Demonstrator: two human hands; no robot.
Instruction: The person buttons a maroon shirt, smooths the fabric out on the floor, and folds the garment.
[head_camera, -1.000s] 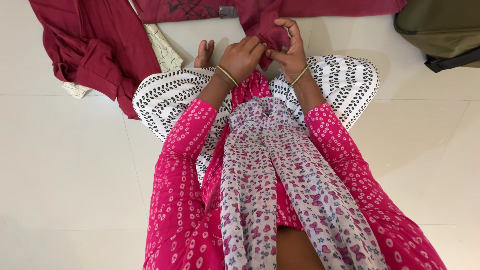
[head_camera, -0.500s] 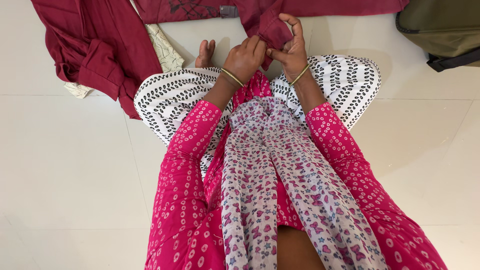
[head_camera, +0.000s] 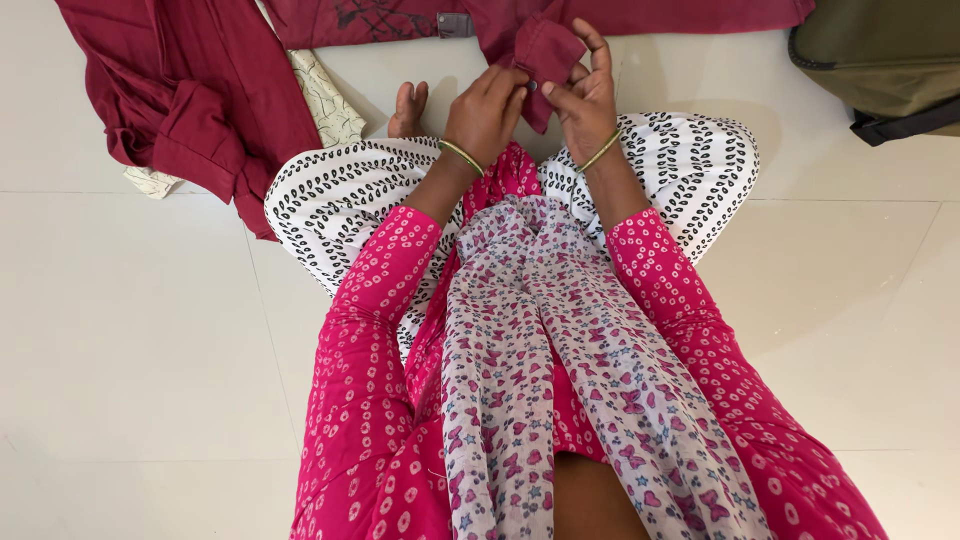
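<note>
Above the crossed legs, a folded corner of the maroon shirt (head_camera: 545, 55) is pinched between the left hand (head_camera: 487, 108) and the right hand (head_camera: 585, 95), both closed on it. Since a second ago it has been lifted slightly and the right fingers loosened, so the fold seems mid-adjustment, while the rest of the shirt is spread on the tiled floor (head_camera: 130, 330) beyond.
</note>
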